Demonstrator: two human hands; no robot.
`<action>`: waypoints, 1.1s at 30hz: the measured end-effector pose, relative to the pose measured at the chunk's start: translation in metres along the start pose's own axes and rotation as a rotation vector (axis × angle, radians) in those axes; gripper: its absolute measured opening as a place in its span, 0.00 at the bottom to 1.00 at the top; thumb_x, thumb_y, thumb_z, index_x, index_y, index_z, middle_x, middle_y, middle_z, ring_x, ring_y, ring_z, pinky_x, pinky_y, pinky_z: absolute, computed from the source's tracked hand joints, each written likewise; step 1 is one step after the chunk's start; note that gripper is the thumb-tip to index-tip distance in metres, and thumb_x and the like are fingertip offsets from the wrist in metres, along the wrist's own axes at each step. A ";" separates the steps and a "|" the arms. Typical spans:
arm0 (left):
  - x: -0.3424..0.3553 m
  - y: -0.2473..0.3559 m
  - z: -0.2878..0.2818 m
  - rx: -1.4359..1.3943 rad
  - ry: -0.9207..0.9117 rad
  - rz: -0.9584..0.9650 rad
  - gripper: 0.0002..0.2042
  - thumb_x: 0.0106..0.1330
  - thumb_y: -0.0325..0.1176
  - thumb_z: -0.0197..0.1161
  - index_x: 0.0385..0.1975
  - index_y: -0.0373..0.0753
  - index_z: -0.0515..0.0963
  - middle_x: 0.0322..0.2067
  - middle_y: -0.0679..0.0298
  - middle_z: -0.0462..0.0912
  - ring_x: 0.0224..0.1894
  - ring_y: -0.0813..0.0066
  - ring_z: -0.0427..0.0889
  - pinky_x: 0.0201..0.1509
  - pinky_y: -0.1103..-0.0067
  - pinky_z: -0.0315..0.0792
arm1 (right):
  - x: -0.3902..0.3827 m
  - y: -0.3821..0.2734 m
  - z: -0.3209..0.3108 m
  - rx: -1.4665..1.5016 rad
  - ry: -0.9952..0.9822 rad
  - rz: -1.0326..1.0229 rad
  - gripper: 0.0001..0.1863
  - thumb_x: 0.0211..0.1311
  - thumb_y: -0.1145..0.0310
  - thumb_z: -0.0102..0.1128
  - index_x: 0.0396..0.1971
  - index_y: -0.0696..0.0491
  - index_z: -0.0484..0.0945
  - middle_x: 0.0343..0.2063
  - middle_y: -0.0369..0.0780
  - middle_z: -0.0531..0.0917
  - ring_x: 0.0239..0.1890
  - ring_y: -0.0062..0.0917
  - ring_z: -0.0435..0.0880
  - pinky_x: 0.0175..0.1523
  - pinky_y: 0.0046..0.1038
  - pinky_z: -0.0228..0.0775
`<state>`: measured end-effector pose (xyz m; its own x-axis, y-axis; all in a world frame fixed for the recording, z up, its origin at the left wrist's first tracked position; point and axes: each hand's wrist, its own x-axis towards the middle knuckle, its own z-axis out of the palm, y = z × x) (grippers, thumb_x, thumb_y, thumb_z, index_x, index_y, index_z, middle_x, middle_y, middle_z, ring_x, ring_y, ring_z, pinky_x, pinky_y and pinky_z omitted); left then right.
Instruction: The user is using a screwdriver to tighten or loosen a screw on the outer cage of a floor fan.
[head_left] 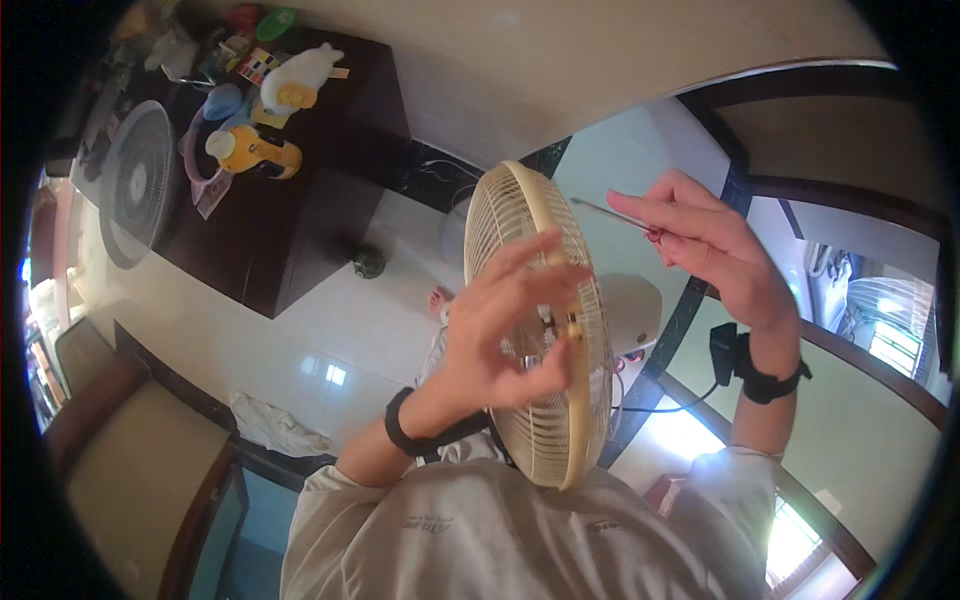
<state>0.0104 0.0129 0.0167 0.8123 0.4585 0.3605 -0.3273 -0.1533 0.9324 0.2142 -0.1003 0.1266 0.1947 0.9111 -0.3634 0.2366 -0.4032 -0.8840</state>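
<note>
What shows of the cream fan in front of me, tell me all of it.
The cream fan is round, with thin, close-set wires and a broad, plastic-looking rim. It is roughly upright, seen nearly edge-on, before the shirt. The left hand hides part of its middle; contact is unclear. The right hand holds a screwdriver near its upper rim.

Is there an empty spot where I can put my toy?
Yes: the pale floor has a bare patch between the dark cabinet and the white cloth. The cabinet top looks bare right of the white plush toy and yellow bottle. It's crowded left of them, and around the fan, by the left hand.
</note>
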 end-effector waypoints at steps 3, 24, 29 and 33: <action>-0.005 -0.002 0.000 -0.058 -0.002 -0.059 0.17 0.47 0.30 0.64 0.38 0.32 0.73 0.43 0.50 0.83 0.59 0.48 0.73 0.58 0.63 0.68 | 0.019 0.016 -0.016 0.071 -0.061 -0.069 0.19 0.62 0.74 0.55 0.54 0.60 0.76 0.34 0.35 0.73 0.35 0.17 0.73 0.42 0.18 0.65; -0.005 -0.005 0.005 -0.147 0.004 -0.105 0.26 0.57 0.34 0.66 0.44 0.40 0.54 0.41 0.44 0.84 0.62 0.44 0.70 0.61 0.56 0.58 | 0.076 0.095 -0.039 0.534 0.179 -0.247 0.45 0.48 0.38 0.65 0.61 0.52 0.66 0.24 0.29 0.70 0.21 0.11 0.64 0.28 0.15 0.53; -0.004 -0.006 0.003 -0.112 -0.019 -0.087 0.26 0.56 0.36 0.67 0.43 0.39 0.53 0.39 0.44 0.84 0.61 0.42 0.70 0.64 0.54 0.53 | 0.079 0.077 -0.021 0.509 0.156 -0.216 0.42 0.52 0.42 0.64 0.60 0.56 0.66 0.23 0.31 0.73 0.20 0.11 0.67 0.24 0.14 0.56; -0.004 -0.004 0.001 -0.068 -0.064 -0.090 0.27 0.56 0.38 0.67 0.41 0.40 0.51 0.36 0.47 0.85 0.61 0.42 0.70 0.67 0.55 0.48 | 0.091 0.088 -0.021 0.446 -0.128 -0.272 0.46 0.53 0.42 0.64 0.61 0.63 0.63 0.26 0.35 0.79 0.25 0.12 0.74 0.29 0.12 0.65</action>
<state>0.0089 0.0110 0.0111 0.8682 0.4110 0.2782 -0.2817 -0.0534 0.9580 0.2726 -0.0543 0.0214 0.0587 0.9919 -0.1123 -0.1700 -0.1009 -0.9803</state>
